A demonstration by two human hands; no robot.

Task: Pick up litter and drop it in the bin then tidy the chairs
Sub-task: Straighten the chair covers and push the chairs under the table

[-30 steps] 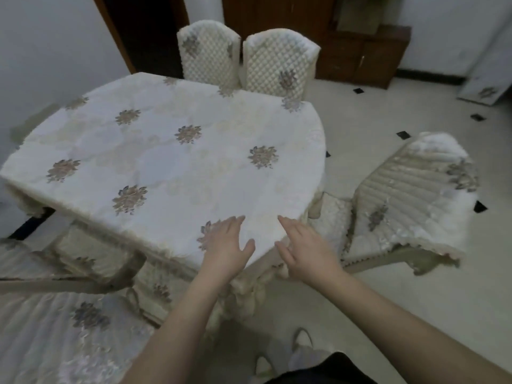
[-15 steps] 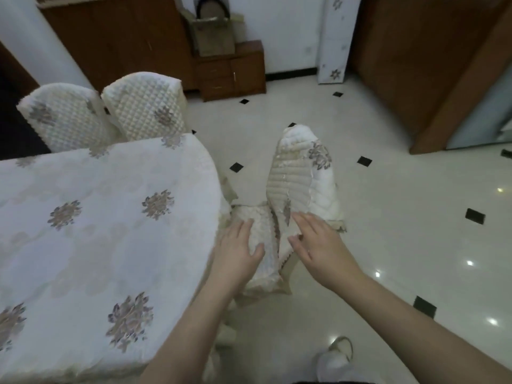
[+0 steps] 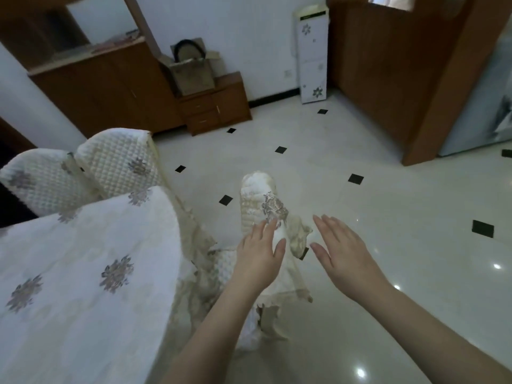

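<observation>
Reaching out with both hands here, fingers straight and loosely spread, nothing gripped in either one. The left hand sits over the backrest of the chair nearest the camera, fingertips right at the flower patch on its cover, though I honestly can't tell if it's touching the fabric or just hovering above it. The right hand is out to the side of that backrest, palm down over the floor, clearly apart from the chair and from the other hand. As for containers, there's a cardboard box on top of a small wooden cabinet against the far wall, with a dark curved handle sticking up out of it; can't make out what else is in there. The chair itself is pulled out from the table, its quilted seat partly tucked by the tablecloth edge, and the backrest's long axis runs away from the camera, toward the far wall. Two more chairs with the same quilted covers stand side by side at the far end of the table, backs touching.
</observation>
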